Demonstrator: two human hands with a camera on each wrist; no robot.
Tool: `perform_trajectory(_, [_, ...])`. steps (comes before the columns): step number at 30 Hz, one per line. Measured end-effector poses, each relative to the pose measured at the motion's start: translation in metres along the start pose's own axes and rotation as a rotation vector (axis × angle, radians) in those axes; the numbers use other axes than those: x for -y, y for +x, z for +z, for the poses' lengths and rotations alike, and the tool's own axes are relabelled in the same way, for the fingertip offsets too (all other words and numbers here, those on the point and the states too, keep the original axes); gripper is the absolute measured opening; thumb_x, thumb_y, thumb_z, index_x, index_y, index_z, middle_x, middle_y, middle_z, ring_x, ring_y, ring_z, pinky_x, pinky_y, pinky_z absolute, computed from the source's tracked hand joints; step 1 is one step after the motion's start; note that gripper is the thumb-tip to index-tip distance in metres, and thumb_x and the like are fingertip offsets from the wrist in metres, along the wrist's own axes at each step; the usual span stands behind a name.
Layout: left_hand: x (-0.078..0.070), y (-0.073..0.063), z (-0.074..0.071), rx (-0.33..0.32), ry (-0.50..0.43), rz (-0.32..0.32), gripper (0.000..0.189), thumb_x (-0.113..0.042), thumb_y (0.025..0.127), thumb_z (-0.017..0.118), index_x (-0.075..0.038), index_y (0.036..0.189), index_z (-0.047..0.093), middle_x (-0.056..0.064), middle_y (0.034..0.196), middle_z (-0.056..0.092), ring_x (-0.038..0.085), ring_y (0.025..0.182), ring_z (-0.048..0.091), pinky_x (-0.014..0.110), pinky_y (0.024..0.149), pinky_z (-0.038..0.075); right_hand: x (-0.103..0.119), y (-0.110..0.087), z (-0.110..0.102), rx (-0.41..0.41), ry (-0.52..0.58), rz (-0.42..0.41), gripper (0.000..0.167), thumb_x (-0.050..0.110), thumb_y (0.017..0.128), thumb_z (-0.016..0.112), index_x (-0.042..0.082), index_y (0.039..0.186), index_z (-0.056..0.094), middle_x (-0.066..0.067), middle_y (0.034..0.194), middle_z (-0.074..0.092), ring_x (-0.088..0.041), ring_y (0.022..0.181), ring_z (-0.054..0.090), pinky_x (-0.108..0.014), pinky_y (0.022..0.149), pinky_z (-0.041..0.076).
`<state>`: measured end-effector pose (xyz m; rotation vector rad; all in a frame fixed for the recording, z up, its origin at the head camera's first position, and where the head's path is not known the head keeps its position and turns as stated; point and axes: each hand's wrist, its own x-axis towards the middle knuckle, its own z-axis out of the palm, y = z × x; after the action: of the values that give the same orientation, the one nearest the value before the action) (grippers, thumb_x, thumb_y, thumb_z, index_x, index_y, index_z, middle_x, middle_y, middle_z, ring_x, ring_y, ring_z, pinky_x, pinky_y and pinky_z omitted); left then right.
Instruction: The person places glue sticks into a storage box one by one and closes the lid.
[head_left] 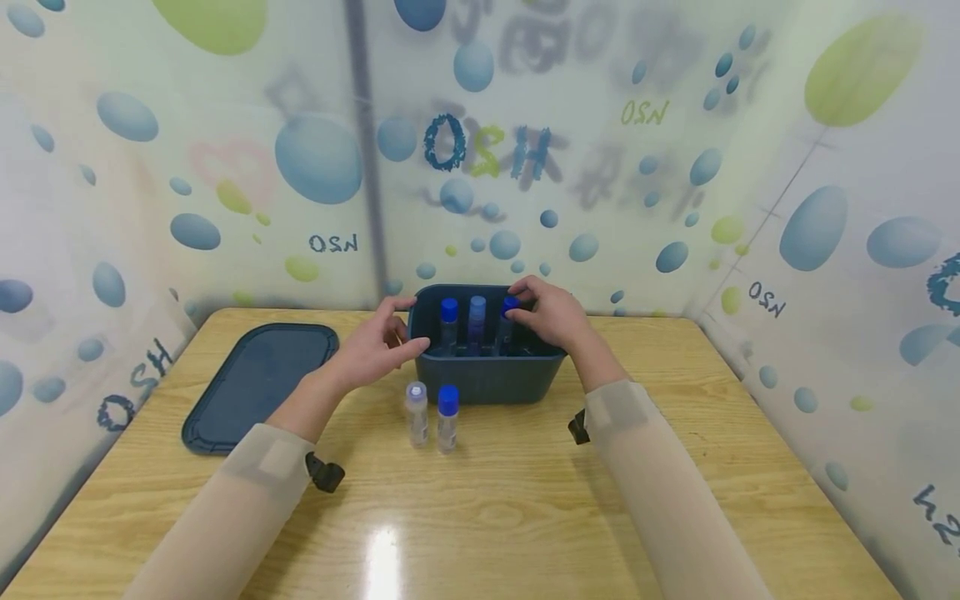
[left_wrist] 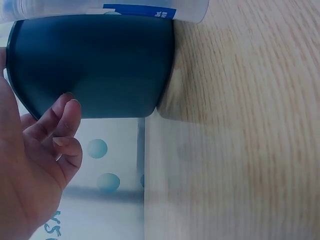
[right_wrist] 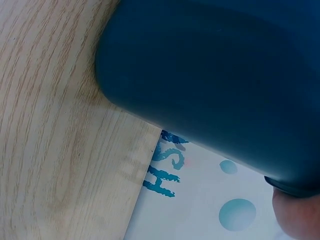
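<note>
A box point(head_left: 487, 382) stands on the table point(head_left: 510, 517) near its far edge, before the wall point(head_left: 585, 167), with a lid point(head_left: 262, 387) lying to its left and three bottles standing inside in a row: a left one point(head_left: 449, 323), a middle one point(head_left: 476, 325) and a right one point(head_left: 507, 331). In front of the box, toward its left end, a near pair point(head_left: 447, 419) of bottles stands side by side on the table. The left hand point(head_left: 375, 346) is at the box's left end, right of the lid, while the right hand point(head_left: 555, 315) is over its right end, at the right bottle's cap.
</note>
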<state>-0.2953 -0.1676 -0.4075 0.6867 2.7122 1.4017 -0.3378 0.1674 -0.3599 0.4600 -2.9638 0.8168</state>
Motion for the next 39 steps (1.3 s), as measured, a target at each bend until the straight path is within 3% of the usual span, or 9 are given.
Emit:
perform_trajectory(28, [-0.0008, -0.0012, -0.001, 0.023, -0.012, -0.044, 0.076, -0.039, 0.109, 0.069, -0.019, 0.17, 0.028, 0.011, 0.096, 0.066, 0.027, 0.077, 0.062, 0.04, 0.074, 0.056, 0.0021, -0.0002, 0.0002, 0.006, -0.007, 0.017, 0.039, 0.034, 0.109, 0.071, 0.017, 0.144, 0.069, -0.008, 0.143, 0.073, -0.029, 0.111, 0.067, -0.049, 0.101, 0.056])
perform_trajectory(39, [-0.0012, -0.001, -0.0014, 0.029, -0.001, -0.053, 0.077, -0.041, 0.109, 0.068, -0.02, 0.17, 0.027, 0.01, 0.094, 0.066, 0.027, 0.076, 0.061, 0.04, 0.072, 0.054, 0.0016, -0.0029, -0.0016, -0.016, 0.063, 0.018, 0.041, 0.033, 0.108, 0.072, 0.016, 0.145, 0.067, -0.008, 0.145, 0.071, -0.03, 0.111, 0.066, -0.049, 0.098, 0.056])
